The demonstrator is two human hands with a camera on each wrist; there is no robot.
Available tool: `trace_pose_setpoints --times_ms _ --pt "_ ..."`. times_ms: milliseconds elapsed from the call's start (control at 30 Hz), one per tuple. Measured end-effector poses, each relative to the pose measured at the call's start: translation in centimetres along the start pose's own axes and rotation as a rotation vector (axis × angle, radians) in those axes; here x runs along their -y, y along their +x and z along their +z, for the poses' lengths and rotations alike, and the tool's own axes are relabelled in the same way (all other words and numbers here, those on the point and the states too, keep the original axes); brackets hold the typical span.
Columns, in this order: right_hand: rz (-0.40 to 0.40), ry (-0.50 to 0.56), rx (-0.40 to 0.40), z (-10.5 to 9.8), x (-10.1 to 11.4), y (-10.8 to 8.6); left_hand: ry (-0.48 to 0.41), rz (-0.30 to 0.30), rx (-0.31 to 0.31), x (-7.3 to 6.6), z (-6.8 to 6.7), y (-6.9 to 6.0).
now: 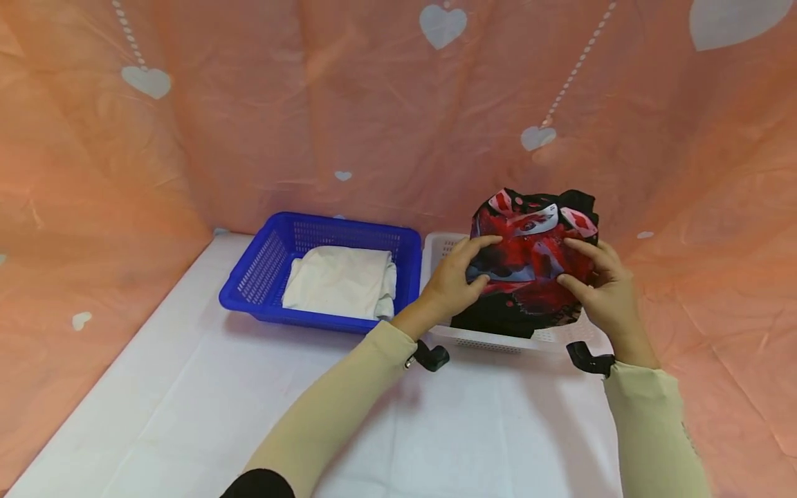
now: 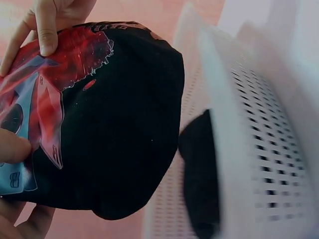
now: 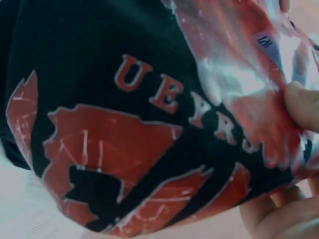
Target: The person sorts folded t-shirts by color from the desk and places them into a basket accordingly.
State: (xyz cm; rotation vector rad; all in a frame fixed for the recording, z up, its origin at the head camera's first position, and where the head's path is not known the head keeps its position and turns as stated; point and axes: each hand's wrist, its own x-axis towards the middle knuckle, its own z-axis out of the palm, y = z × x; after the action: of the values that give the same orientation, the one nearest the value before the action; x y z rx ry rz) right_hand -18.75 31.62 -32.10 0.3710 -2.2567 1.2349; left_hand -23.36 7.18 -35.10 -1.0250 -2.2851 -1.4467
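A black folded garment [image 1: 529,294] with a red, glossy print is held up over a white perforated basket [image 1: 428,266]. My left hand [image 1: 450,282] grips its left edge, thumb on the printed face and some fingers behind. On the opposite edge, my right hand [image 1: 613,301] holds it in the same way. Red letters run across the black cloth [image 3: 164,94] in the right wrist view. A separate-looking black piece of cloth [image 2: 199,174] shows inside the basket in the left wrist view; whether it joins the held garment I cannot tell.
To the left stands a blue perforated basket [image 1: 239,297] with a folded white cloth [image 1: 342,282] in it. Both baskets sit on a white-covered table [image 1: 187,401], close to an orange-pink curtain [image 1: 373,104] with white hearts.
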Motion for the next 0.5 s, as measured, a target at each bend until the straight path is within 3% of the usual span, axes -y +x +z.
trace_pose_setpoints --times_ms 167,500 --pt "0.058 -0.036 0.067 1.3 -2.1 -0.1 -0.023 -0.129 -0.005 2.4 1.3 -0.5" --pt "0.211 -0.046 0.153 2.8 -6.0 -1.0 0.012 -0.26 0.043 4.9 3.3 -1.1"
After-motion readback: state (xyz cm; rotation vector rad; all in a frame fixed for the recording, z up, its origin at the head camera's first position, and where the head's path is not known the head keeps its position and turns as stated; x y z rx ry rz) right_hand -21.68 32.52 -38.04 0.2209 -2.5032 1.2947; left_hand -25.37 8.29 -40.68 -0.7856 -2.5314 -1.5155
